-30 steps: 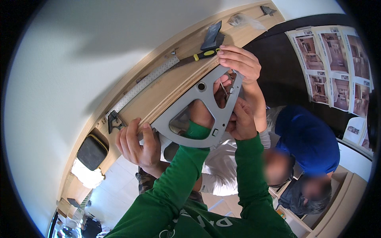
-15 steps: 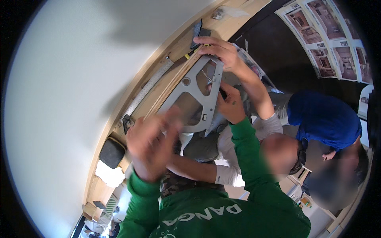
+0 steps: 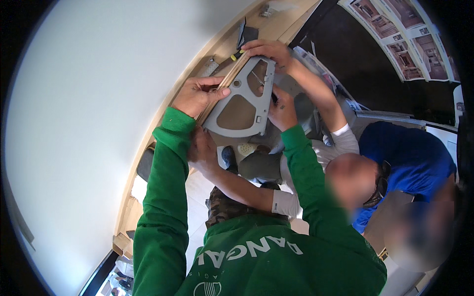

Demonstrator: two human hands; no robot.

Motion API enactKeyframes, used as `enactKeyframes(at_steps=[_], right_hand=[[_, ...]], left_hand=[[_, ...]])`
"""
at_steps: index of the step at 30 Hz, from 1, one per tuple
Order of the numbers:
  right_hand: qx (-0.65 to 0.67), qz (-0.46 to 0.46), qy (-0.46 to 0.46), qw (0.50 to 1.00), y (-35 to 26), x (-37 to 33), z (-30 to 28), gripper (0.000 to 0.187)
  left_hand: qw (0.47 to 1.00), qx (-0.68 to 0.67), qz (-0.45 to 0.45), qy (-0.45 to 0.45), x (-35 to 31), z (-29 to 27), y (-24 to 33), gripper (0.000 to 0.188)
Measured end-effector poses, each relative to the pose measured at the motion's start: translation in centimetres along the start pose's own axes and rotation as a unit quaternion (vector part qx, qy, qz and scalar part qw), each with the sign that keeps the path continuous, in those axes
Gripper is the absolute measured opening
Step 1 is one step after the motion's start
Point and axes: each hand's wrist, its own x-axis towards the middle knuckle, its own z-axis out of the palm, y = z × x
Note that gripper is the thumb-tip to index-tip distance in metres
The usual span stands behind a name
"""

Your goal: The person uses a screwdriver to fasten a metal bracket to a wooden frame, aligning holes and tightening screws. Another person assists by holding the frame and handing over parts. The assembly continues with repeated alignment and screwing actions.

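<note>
A grey bracket, flat and fan-shaped with large cutouts, sits against a long wooden board seen edge-on. My left hand pinches the board near its middle, thumb on the near face and fingers over the far edge. Beyond the bracket's right side, my right hand is closed on a dark-handled screwdriver; its thin shaft shows through the upper cutout, but the tip cannot be made out. A co-worker's hand grips the board's far end. The same person's other hand supports the near end.
Along the pale wall runs a wooden ledge carrying a yellow-ended tool and a dark folded piece. A dark pad lies farther down it. Another person in blue is at the right, below printed sheets.
My left hand, blurred over the bracket's near end before, has moved up and taken hold of the board. The co-worker's lower hand now shows at the board's near end.
</note>
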Motion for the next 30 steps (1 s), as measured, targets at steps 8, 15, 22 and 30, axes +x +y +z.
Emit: enactKeyframes(at_steps=[8,15,22,30], right_hand=[[-0.062,-0.046,0.019,0.997,0.0,-1.7,-3.0,0.023],[-0.104,-0.020,0.007,0.994,-2.8,-3.5,-6.5,0.020],[-0.322,-0.193,0.065,0.924,-1.6,-2.4,-7.5,0.014],[-0.360,-0.194,0.021,0.912,-0.6,-2.6,-7.9,0.014]], left_hand=[[0.985,-0.141,0.026,-0.100,-4.9,2.6,-1.6,0.069],[0.992,-0.101,0.022,-0.075,-6.5,4.9,-3.0,0.077],[0.996,-0.066,0.021,-0.047,-6.4,5.4,-2.3,0.063],[0.998,-0.049,0.007,-0.050,-4.6,7.1,-1.4,0.051]])
